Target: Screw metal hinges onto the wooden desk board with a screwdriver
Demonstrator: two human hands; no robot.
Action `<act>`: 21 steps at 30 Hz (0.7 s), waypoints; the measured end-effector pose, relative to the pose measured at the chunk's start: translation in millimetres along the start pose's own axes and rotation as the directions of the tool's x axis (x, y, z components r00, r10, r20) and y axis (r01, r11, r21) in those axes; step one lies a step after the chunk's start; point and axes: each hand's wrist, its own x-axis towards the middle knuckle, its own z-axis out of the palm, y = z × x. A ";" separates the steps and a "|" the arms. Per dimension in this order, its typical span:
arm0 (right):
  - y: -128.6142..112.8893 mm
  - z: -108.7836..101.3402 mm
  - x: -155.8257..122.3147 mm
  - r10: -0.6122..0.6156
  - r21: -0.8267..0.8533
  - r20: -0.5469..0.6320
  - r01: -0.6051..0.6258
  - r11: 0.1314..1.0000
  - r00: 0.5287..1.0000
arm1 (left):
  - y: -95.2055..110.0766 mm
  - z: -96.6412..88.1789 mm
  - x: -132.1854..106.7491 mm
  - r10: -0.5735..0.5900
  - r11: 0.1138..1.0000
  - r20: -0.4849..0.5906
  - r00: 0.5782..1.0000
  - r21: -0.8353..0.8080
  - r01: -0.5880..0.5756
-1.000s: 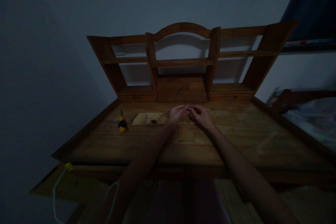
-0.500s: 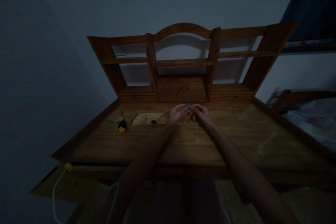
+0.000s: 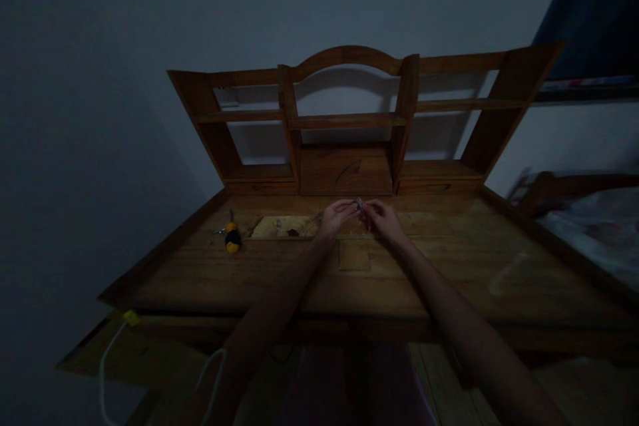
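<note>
Between my fingertips, over the middle of the wooden desk, is a small shiny metal piece; its exact kind is too small and dim to tell. My left hand pinches it from the left. From the right, the closed fingers of my right hand meet it too. On the left part of the desk lies a screwdriver with a yellow and black handle, its shaft pointing away from me. Small metal parts lie just left of it.
A wooden shelf unit with drawers rises at the back of the desk against the wall. A pale worn strip runs along the desktop. At lower left hangs a white cord by a yellow piece. Plastic-wrapped stuff lies at far right.
The small metal piece has turned slightly between my fingers and looks more upright. Both hands stay in nearly the same place.
</note>
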 end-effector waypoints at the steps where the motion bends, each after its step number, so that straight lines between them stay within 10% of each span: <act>1: -0.6 0.0 -0.1 0.001 -0.006 0.000 -0.001 1.000 1.000 | 0.8 0.4 -0.6 -0.008 1.000 0.001 1.000 0.001 0.008; 21: -1.3 -3.7 -1.0 -0.166 -0.319 -0.067 0.137 0.938 0.984 | 0.8 -4.2 1.1 0.037 0.993 -0.057 0.998 0.111 -0.031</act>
